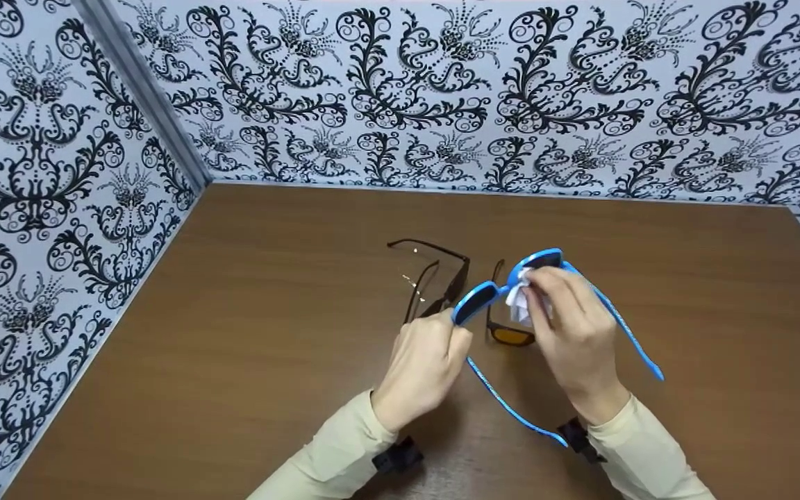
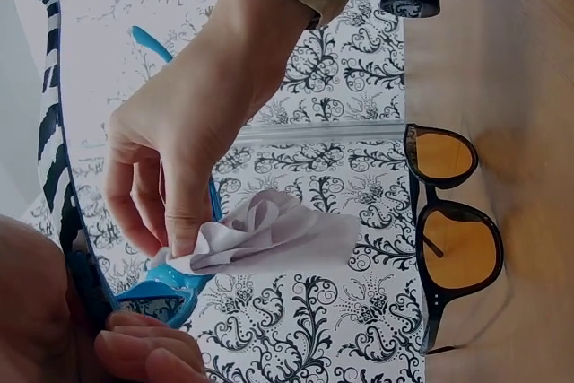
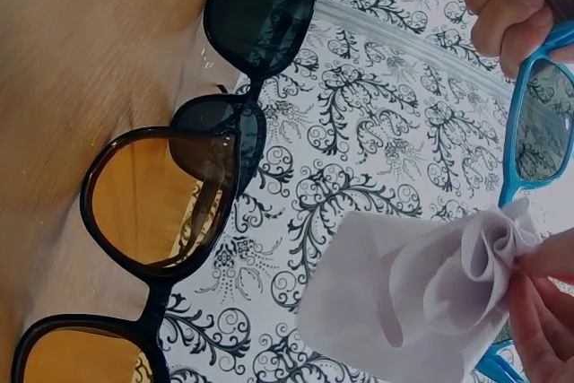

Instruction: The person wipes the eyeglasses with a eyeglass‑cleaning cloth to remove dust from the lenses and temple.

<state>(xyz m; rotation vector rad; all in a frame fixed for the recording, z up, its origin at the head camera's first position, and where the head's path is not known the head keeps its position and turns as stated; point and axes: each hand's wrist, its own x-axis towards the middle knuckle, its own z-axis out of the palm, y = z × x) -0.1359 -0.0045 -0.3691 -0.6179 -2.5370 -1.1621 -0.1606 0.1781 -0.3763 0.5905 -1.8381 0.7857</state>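
Observation:
A pair of blue-framed sunglasses (image 1: 475,303) with dark lenses is held up above the table, temples unfolded toward the body. My left hand (image 1: 428,361) grips it by the rim at the left lens. With thumb and fingers, my right hand (image 1: 580,333) pinches a thin pale cloth (image 1: 520,305) against the other lens, beside the nose bridge. Much of the cloth (image 3: 386,284) hangs loose in folds below the fingers in the right wrist view. In the left wrist view, one temple (image 2: 56,132) shows black-and-white stripes on its inner side.
On the brown table (image 1: 268,312), beneath the hands, lie black sunglasses with dark lenses (image 3: 260,20) and black-framed glasses with orange lenses (image 3: 152,199). Both have their temples unfolded. Patterned black-and-white walls (image 1: 428,90) stand along the back and left.

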